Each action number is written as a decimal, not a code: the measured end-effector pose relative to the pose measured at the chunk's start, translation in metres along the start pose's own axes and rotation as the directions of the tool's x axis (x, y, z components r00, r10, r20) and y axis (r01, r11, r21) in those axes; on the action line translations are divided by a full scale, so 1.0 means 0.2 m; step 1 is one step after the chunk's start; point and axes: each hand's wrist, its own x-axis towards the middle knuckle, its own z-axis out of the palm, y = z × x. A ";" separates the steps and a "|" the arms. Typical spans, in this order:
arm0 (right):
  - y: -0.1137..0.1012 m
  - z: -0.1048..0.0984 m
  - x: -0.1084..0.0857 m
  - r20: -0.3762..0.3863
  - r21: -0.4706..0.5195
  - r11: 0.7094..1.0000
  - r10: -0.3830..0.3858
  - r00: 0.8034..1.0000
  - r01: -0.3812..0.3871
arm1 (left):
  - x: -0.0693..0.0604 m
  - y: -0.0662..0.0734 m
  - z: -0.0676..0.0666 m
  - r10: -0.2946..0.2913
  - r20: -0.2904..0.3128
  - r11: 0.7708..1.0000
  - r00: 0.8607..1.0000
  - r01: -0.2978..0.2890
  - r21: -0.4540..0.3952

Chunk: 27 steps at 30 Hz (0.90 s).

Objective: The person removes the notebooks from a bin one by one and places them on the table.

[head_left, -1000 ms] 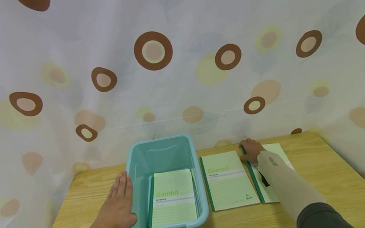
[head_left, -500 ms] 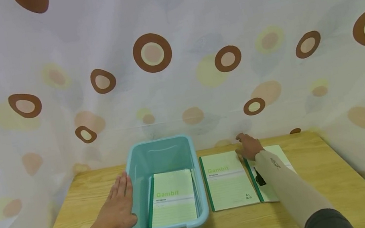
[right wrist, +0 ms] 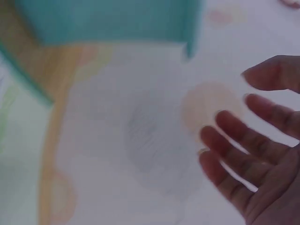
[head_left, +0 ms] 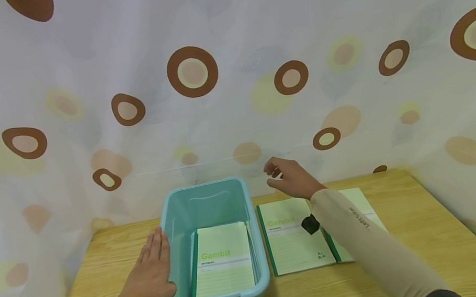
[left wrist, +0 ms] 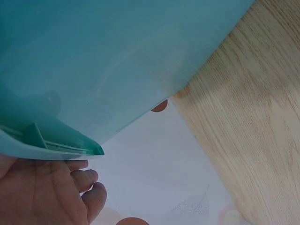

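Note:
A light blue plastic bin [head_left: 261,250] stands on the table, with green-spined Gambit notebooks [head_left: 224,257] lying inside it. My left hand [head_left: 148,276] rests along the bin's left rim, its fingers straight; in the left wrist view the hand [left wrist: 51,192] lies against the outer side of that rim. Above the far edge of the table my right hand [head_left: 291,176] hangs in the air, holding nothing. Its fingers look loosely bent and apart in the right wrist view. Below it a notebook [head_left: 296,249] lies flat beside the bin, and a second notebook [head_left: 357,199] is partly hidden by the right sleeve.
The wooden table [head_left: 425,232] extends right of the notebooks and left of the bin. A pale patterned cloth [head_left: 232,117] hangs close behind the table's far edge and along both sides.
My right hand has left the right-hand notebook's spine, rising and moving left over the other notebook's far end. The left hand stays on the bin's rim. The head view has shifted slightly.

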 end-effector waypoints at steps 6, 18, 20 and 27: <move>-0.32 0.02 0.07 0.085 0.043 0.998 -0.043 0.995 0.039 | -0.01 0.00 0.00 0.003 0.007 1.000 1.000 -0.003 0.002; -0.63 0.28 0.21 0.271 0.006 0.996 0.079 0.959 -0.084 | -0.03 -0.02 0.00 0.030 -0.010 1.000 1.000 -0.030 0.009; -0.63 0.34 0.23 0.302 -0.019 0.994 0.112 0.947 -0.111 | -0.03 -0.02 0.00 0.032 -0.007 0.999 0.999 -0.032 0.007; -0.63 0.54 0.28 0.367 -0.189 0.967 0.230 0.901 -0.170 | -0.04 -0.03 0.00 0.025 0.012 1.000 1.000 -0.025 0.011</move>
